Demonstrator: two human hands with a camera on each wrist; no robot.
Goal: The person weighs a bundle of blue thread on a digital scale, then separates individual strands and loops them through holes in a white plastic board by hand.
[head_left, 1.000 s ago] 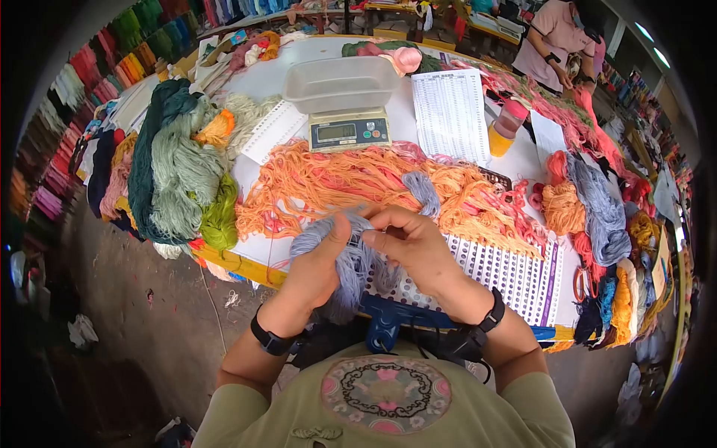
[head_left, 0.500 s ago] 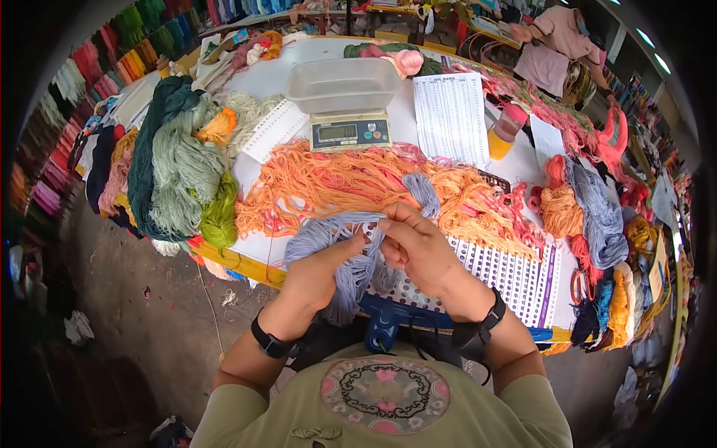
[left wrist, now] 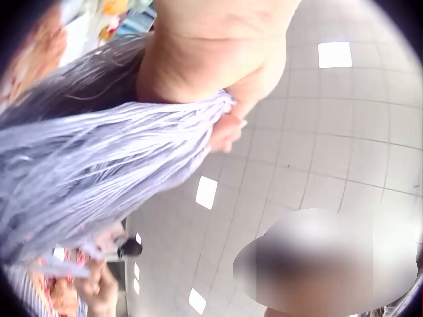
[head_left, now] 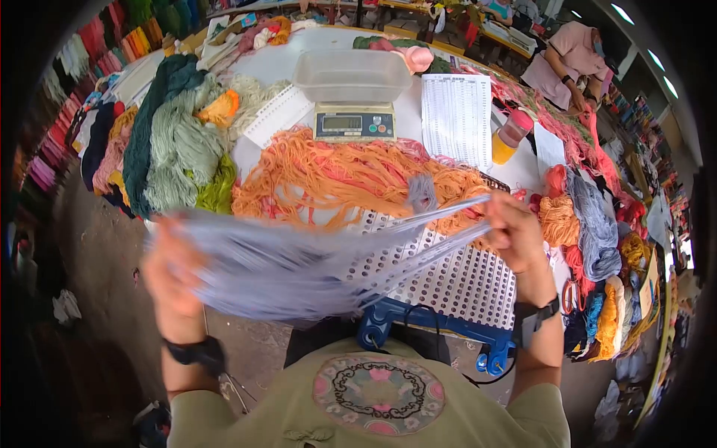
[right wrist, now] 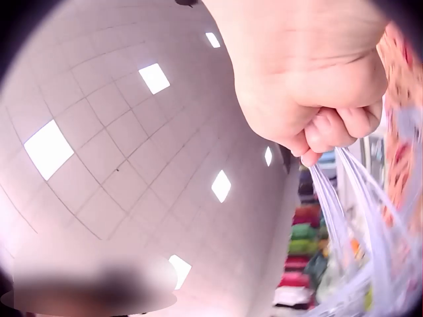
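Note:
A blue-grey skein of yarn [head_left: 276,269] is stretched between both hands above the table's front edge, blurred in the head view. The left hand [head_left: 175,272] holds its thick end at the left; in the left wrist view the strands [left wrist: 106,158] loop through the curled fingers of that hand [left wrist: 218,72]. The right hand [head_left: 517,231] grips the narrow end at the right. In the right wrist view, thin strands [right wrist: 330,205] hang from the curled fingers of the right hand [right wrist: 317,86].
Orange and pink yarn [head_left: 328,172] lies behind the skein, with a scale [head_left: 355,123] bearing a plastic tub [head_left: 351,75] beyond it. A perforated white board [head_left: 448,276] is held by a blue clamp [head_left: 381,321]. Green skeins [head_left: 175,149] lie left; another person [head_left: 571,63] stands back right.
The hands have moved far apart, left hand leftward and right hand rightward, drawing the bunched blue-grey skein out between them. The head view has shifted slightly.

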